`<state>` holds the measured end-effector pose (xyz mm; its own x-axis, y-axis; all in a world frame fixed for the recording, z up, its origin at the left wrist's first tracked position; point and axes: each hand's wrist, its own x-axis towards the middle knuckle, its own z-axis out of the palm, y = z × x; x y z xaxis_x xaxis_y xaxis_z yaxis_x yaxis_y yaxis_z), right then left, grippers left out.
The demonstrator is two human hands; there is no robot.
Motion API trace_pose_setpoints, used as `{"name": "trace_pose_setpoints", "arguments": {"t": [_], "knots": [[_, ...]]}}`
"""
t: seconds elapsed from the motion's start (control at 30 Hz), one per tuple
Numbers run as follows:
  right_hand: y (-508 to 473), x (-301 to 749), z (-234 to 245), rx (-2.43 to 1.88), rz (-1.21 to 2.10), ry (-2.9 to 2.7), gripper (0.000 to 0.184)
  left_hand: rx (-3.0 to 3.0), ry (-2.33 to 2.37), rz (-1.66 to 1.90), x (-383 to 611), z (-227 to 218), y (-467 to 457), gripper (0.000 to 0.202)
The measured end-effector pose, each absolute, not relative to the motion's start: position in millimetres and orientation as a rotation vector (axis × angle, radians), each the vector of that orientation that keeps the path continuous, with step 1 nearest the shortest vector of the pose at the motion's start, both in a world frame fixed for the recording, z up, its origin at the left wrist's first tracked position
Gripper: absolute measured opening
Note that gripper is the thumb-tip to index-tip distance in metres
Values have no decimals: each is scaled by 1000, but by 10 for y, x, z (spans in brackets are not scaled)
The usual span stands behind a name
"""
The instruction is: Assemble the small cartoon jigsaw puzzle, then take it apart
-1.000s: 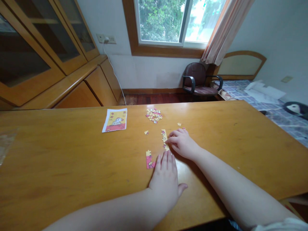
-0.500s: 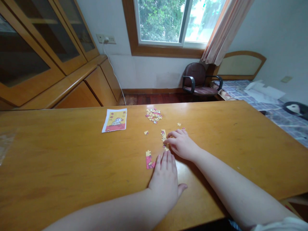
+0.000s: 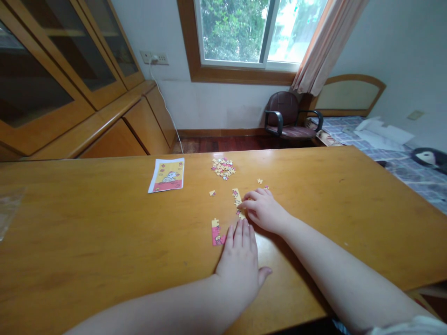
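Observation:
My left hand (image 3: 239, 260) lies flat on the table, palm down, its fingers stretched over the lower edge of the jigsaw; what is under it is hidden. Left of its fingertips shows a joined pink and yellow jigsaw section (image 3: 216, 233). My right hand (image 3: 263, 209) has bent fingers, with the fingertips on the right side of a narrow yellow strip of joined jigsaw pieces (image 3: 237, 200). Part of that strip is covered by the fingers. A loose yellow piece (image 3: 212, 193) lies left of the strip, and another loose piece (image 3: 260, 181) lies beyond my right hand.
A pile of loose jigsaw pieces (image 3: 223, 168) sits near the far edge of the wooden table (image 3: 115, 242). To its left lies a reference picture (image 3: 168, 176) of a white animal. Clear plastic wrapping (image 3: 10, 209) is at the far left. Behind the table stands a chair (image 3: 288, 116).
The far end of the yellow strip has shifted slightly left under my right fingers. My left hand stays in place.

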<state>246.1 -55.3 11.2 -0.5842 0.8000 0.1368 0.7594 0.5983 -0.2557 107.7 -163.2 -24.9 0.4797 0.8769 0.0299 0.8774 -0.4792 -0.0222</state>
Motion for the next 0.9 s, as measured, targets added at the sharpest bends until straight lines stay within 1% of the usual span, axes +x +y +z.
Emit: {"name": "trace_pose_setpoints", "arguments": {"t": [0.37, 0.57, 0.67, 0.73, 0.83, 0.9], "knots": [[-549, 2473, 98, -1262, 242, -2578, 25, -2718, -1578, -26, 1069, -200, -1630, 88], [-477, 2550, 75, -1460, 159, -2411, 23, -2754, -1515, -95, 1053, -174, -1639, 78], [-451, 2570, 62, -1486, 173, -2432, 28, -2760, -1491, -111, 1052, -130, -1643, 76], [-451, 2563, 48, -1450, 204, -2496, 35, -2761, -1489, -119, 1054, -80, -1650, 75], [-457, 2544, 18, -1471, 211, -2563, 49, -2765, -1488, -126, 1059, 3, -1676, 66], [-451, 2539, 5, -1553, 184, -2565, 54, -2770, -1486, -122, 1065, 43, -1700, 58]]}}
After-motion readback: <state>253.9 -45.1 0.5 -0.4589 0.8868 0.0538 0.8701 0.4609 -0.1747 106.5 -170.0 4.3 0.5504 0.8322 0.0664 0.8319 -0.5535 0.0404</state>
